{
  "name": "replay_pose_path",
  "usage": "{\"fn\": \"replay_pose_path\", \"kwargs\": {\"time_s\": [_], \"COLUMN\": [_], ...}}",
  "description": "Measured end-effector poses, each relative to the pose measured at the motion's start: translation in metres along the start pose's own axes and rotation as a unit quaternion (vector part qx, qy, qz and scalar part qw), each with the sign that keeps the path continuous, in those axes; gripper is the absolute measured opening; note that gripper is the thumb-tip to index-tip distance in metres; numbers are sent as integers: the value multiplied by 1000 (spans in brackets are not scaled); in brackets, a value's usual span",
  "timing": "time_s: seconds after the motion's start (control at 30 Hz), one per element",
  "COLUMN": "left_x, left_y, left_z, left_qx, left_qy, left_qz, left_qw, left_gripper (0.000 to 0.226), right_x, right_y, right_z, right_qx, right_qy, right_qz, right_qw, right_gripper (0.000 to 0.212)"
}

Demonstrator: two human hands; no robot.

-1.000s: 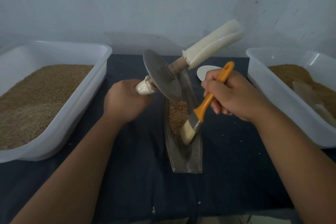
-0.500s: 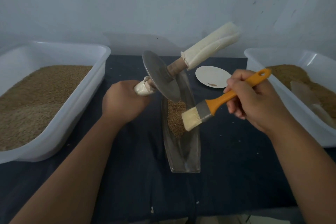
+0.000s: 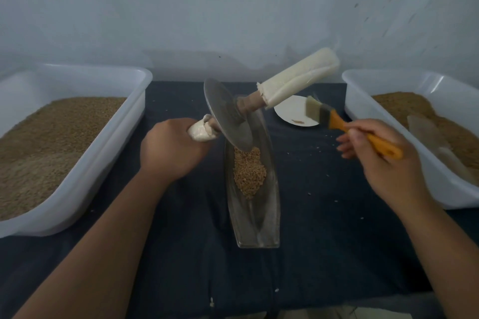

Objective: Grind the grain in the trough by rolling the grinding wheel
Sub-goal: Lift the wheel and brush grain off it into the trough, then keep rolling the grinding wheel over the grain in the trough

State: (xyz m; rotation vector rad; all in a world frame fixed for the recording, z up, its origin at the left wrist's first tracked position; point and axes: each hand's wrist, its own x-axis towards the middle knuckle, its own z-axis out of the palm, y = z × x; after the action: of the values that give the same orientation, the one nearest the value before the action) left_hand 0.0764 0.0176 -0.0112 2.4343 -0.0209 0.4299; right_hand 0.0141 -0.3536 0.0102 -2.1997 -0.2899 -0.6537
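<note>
A narrow metal trough lies lengthwise on the dark cloth, with a small heap of grain in its middle. The metal grinding wheel stands tilted at the trough's far end, its lower edge at the grain. My left hand grips the wheel's left cloth-wrapped handle. The right cloth-wrapped handle sticks up to the right, free. My right hand holds an orange-handled brush to the right of the trough, bristles pointing toward a white disc.
A white tub of grain stands at the left. Another white tub with browner grain and a pale scoop stands at the right. A small white disc lies behind the trough. Stray grains dot the cloth.
My right hand has lifted the brush out of the trough and swung it right and away, over the white disc. The left hand and wheel have stayed put.
</note>
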Motion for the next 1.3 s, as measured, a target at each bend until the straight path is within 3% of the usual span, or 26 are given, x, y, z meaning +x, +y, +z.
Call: {"fn": "replay_pose_path", "kwargs": {"time_s": [0.1,0.2,0.37,0.4,0.43,0.5,0.53,0.57,0.63,0.7,0.77,0.83,0.87,1.03,1.13,1.3], "left_x": [1,0,1,2,2,3,2,2,1,-1,-1,0,0,7,20,33], "left_y": [2,2,-2,-3,-4,-5,-4,-3,1,5,7,7,7,6,10,18], "left_z": [1,2,6,6,6,6,6,6,6,5,2,-2,-4,-3,3,8], "left_qx": [34,59,124,140,158,194,211,225,247,268,288,310,318,320,316,311], "left_qy": [3,2,7,7,6,3,-1,-5,-16,-21,-26,-42,-53,-93,-94,-102], "left_qz": [6,16,52,62,74,100,112,122,136,147,161,170,172,138,116,80], "left_qw": [999,998,991,988,985,976,971,967,959,952,944,935,931,933,937,942], "left_gripper": [25,24,24,24,23,24,25,26,26,25,25,25,24,18,17,18], "right_x": [-1,-6,-12,-12,-11,-8,-5,0,12,23,30,29,27,34,59,82], "right_y": [20,37,36,30,22,4,-5,-16,-38,-52,-54,-50,-46,-26,-18,-23], "right_z": [-1,6,4,2,-2,-8,-8,-5,8,25,40,53,58,78,90,94], "right_qx": [-223,-348,-371,-349,-313,-206,-169,-147,-196,-336,-396,-386,-382,-406,-423,-425], "right_qy": [-80,-171,-318,-306,-240,-24,48,63,-45,-176,-252,-247,-226,-128,-148,-159], "right_qz": [-49,-53,-15,2,7,-38,-84,-122,-153,-169,-150,-126,-116,-114,-90,-99], "right_qw": [970,920,872,886,919,978,981,980,968,910,870,880,889,898,890,886], "right_gripper": [23,53,92,92,87,62,56,61,87,101,83,35,23,27,37,33]}}
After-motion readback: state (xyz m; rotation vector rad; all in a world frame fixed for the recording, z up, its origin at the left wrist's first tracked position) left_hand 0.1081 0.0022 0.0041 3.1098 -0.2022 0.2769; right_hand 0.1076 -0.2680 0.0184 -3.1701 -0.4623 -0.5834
